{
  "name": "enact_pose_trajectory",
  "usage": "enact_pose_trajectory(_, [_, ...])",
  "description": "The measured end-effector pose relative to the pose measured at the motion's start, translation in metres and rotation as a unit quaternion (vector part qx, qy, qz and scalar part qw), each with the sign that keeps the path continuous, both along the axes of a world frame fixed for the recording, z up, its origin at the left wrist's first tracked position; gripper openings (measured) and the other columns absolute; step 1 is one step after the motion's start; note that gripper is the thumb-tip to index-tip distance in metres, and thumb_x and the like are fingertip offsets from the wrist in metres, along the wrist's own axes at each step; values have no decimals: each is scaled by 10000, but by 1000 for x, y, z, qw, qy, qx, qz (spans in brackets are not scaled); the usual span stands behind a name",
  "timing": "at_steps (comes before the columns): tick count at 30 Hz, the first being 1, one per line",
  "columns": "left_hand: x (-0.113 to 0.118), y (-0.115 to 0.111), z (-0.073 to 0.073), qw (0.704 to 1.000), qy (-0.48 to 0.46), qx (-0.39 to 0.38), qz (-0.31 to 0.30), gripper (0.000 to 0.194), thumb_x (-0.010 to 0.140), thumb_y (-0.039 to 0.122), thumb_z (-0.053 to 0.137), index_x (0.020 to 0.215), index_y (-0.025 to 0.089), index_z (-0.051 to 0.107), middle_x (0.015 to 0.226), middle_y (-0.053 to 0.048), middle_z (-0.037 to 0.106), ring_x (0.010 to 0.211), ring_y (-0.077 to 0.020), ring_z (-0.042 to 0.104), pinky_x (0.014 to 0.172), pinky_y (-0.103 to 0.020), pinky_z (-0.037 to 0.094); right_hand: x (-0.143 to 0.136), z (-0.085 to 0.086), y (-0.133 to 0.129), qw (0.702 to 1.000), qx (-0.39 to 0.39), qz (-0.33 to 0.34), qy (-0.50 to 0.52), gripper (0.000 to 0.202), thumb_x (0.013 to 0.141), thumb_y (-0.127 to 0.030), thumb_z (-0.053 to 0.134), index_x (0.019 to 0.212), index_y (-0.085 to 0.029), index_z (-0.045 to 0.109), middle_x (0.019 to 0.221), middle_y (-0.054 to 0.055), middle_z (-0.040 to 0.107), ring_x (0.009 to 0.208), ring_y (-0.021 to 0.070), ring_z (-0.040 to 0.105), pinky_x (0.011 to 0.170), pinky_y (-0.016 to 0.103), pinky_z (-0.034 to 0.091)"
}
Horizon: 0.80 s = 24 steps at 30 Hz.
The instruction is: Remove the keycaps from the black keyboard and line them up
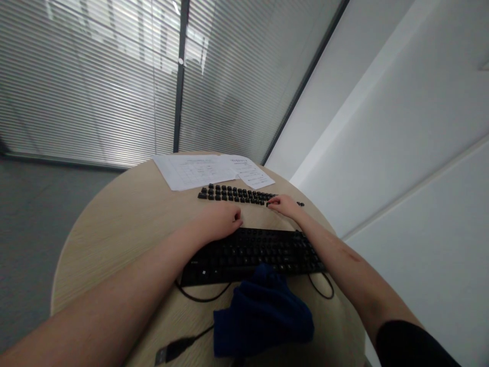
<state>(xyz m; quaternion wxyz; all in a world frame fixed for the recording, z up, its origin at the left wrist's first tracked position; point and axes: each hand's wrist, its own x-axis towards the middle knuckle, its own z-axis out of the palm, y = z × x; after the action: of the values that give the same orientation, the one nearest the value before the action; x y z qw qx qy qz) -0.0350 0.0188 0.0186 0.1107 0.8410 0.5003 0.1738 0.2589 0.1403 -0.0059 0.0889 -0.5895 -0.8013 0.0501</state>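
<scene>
A black keyboard (263,250) lies on the round wooden table in front of me; dark gaps show along its far rows. Beyond it, loose black keycaps (229,193) are set out in rows. My right hand (286,205) is at the right part of these rows, thumb and fingertips pinched at a small black keycap (268,205). Over the keyboard's far left edge rests my left hand (225,219), its fingers curled in. Whether anything is inside them is hidden. A crumpled blue cloth (263,316) lies at the near side, partly over the keyboard's front edge.
Printed sheets of paper (198,171) lie at the table's far edge. The keyboard's cable loops (202,299) out in front, and a USB plug (173,350) sits left of the cloth. A glass partition with blinds (114,92) and a white wall (412,153) stand close by.
</scene>
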Motion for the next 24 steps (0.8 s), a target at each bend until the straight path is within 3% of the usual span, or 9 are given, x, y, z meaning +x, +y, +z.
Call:
enact_pose_trajectory(8, [0,2,-1,1000,13,-5,-3,259,857,380,551,825,217,750,839,-96,739,743,-233,634,678,-332,449,2,-7,3,1000,-4,11,9,266,875,-310,658,1092,-219,781,948,47,789,846,208,720,780,293,537])
enact_pose_trajectory(14, [-1,2,-1,1000,21,1,-5,254,860,359,539,830,215,746,851,-105,742,773,-259,649,688,-352,453,3,-7,-1,999,37,11,23,284,841,-272,704,1115,-214,754,975,49,779,907,210,711,834,308,529])
enact_pose_trajectory(24, [0,3,-3,1000,2,0,5,234,843,371,569,794,224,744,811,-88,734,724,-223,626,672,-325,447,-1,-11,2,998,50,17,25,182,820,-232,730,998,-214,762,960,46,781,891,203,718,819,303,539])
